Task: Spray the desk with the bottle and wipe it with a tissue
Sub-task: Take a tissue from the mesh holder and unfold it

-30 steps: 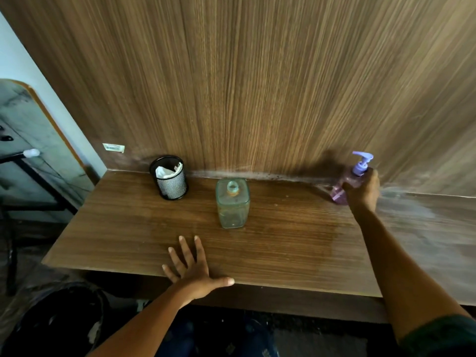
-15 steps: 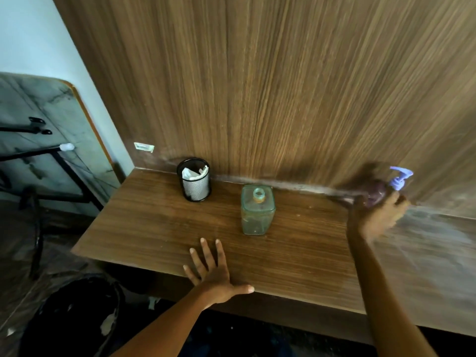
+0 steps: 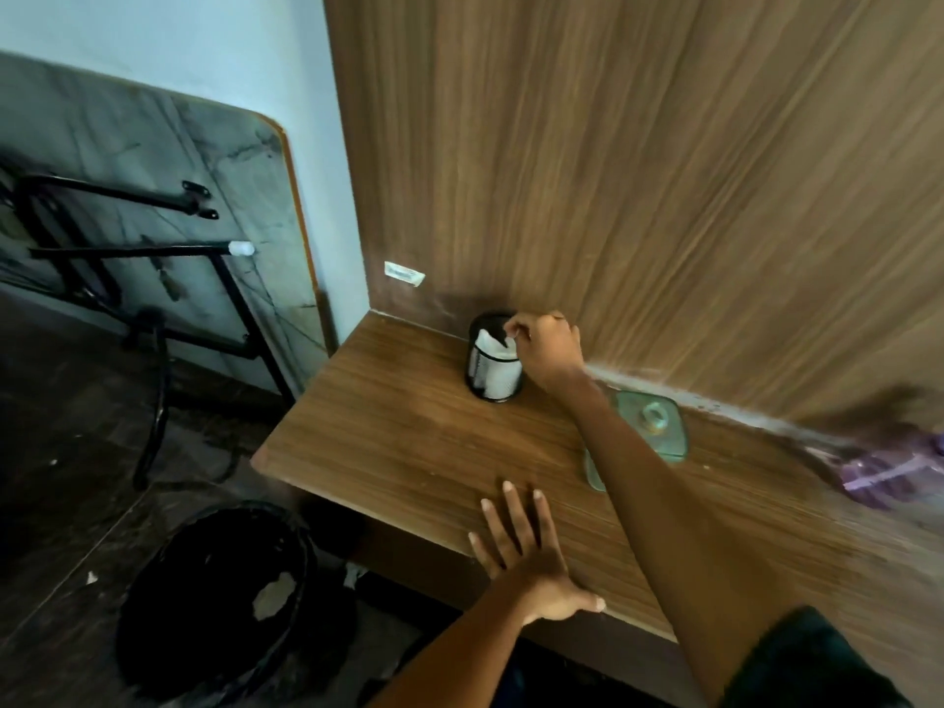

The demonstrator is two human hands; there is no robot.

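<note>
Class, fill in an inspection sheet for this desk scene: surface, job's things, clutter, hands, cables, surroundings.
Surface: wooden desk, dusty along the back edge.
Job's things: purple spray bottle lying at far right, blurred; white tissue in black mesh cup.
Clutter: green glass jar, partly behind the right forearm.
Hands: left hand flat on the front edge; right hand pinching the tissue.
Cables: nothing seen.
Surroundings: wood wall panel; folded table; black bin on floor.

Single head view, above desk (image 3: 408, 442), looking down, close
</note>
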